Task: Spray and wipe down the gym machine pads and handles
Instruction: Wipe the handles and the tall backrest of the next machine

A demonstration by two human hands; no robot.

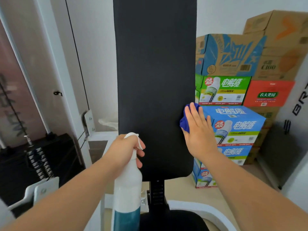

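— Wiping looks to be in hand on the back pad (155, 80), the tall upright black one. The right hand (198, 130) lies flat with straight fingers and presses a blue cloth (185, 120) against the pad's right edge, low down. I'd judge the task early to middling. No wet streak shows, so I cannot say how much of the pad is done.

— And the seat pad (175, 220)?

— Only a dark sliver shows at the bottom, below the back pad, and nothing suggests it has been wiped. The handles seem left to do as well, since none is in view.

— The spray bottle (128, 189)?

— The left hand (126, 149) is curled round its neck and holds it upright, just in front of the pad's lower left corner.

— What can't you make out?

— The pad's top runs out of frame. The weight stack (40, 160) on the left is dim, and the stacked drink cartons (233, 124) on the right hide the wall behind them. The bottle's base is cut off, and I cannot tell whether its teal lower part is liquid or label. Most of the cloth sits under the palm, and which way the nozzle points is unclear.
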